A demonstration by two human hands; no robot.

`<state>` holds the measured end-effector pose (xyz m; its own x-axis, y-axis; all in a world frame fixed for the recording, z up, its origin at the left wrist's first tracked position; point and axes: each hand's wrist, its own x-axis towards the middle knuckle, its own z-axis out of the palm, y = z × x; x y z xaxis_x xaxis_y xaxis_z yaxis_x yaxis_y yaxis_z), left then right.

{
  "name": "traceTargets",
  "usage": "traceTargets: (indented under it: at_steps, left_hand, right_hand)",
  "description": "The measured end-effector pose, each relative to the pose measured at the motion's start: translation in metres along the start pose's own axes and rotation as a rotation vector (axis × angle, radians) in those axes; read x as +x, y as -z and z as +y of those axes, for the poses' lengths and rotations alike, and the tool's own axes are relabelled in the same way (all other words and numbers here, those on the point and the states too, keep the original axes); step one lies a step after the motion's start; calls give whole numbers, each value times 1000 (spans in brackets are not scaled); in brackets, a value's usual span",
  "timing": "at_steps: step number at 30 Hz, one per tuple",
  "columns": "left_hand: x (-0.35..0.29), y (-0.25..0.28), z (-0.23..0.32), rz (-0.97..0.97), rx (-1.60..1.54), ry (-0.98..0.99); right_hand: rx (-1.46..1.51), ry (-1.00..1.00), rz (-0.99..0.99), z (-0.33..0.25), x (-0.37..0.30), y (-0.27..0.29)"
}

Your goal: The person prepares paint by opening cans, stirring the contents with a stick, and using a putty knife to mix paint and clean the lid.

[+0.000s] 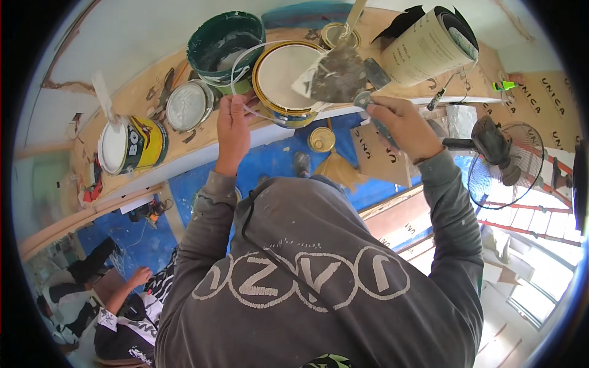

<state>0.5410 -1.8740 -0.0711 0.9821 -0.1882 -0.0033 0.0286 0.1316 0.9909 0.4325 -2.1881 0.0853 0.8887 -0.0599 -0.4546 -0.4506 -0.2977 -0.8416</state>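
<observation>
My right hand [402, 126] is closed round the handle of a wide putty knife [334, 80]. Its smeared blade reaches over the right side of an open can of white filler [285, 76]. White paste coats the blade's left corner. On the can's near left side, my left hand [233, 132] has its fingers closed on the thin white bail handle [234, 70], which loops out from the can. Partly behind the blade is a small open tin [334, 35] with a pale wooden stick [356, 13] beside or in it.
Along the bench stand a dark green bucket [197, 52], a round lidded tin [187, 105], a yellow-and-black can [144, 144] with a brush on top, and a paper roll [423, 52]. A fan [506, 153] stands right. Another person [132, 313] sits lower left.
</observation>
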Motion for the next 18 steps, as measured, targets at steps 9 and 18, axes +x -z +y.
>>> traceTargets:
  at_steps: [9,18]
  left_hand:
    - [3,3,1,-27,29,-14]
    - [6,6,-5,-56,-14,-12]
  right_hand:
    - [-2,37,267,-17,-60,40]
    - [-966,681,512,35,-43,-78]
